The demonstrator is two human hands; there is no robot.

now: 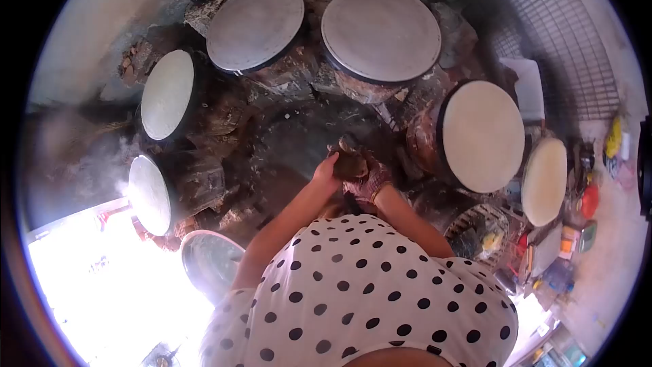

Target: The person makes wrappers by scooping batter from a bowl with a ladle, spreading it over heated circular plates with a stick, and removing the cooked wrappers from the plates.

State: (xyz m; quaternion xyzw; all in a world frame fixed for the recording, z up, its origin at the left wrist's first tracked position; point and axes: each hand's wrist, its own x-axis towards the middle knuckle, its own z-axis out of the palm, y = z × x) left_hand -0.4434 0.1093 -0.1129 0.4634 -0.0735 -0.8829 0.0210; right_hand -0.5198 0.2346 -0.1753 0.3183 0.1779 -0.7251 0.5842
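In front of my body, both hands hold a dark brown, rough lump point(350, 166), whose kind I cannot make out. My left hand point(327, 170) is bare and closed on the lump's left side, the thumb along its upper edge. A reddish patterned glove or cloth covers my right hand point(373, 182), which grips the lump from the right and below. Most of the fingers are hidden behind it. Below and beyond the hands lies a dark, ashy floor point(285, 139) with small pale bits on it.
Several round pale griddle-like discs with dark rims, among them a rear-left disc point(255, 27), a rear-right disc point(380, 32) and a right disc point(483, 136), stand on rough bases around me. A basin point(210, 258) lies left, a basket point(475, 221) right. Steam or smoke rises at left.
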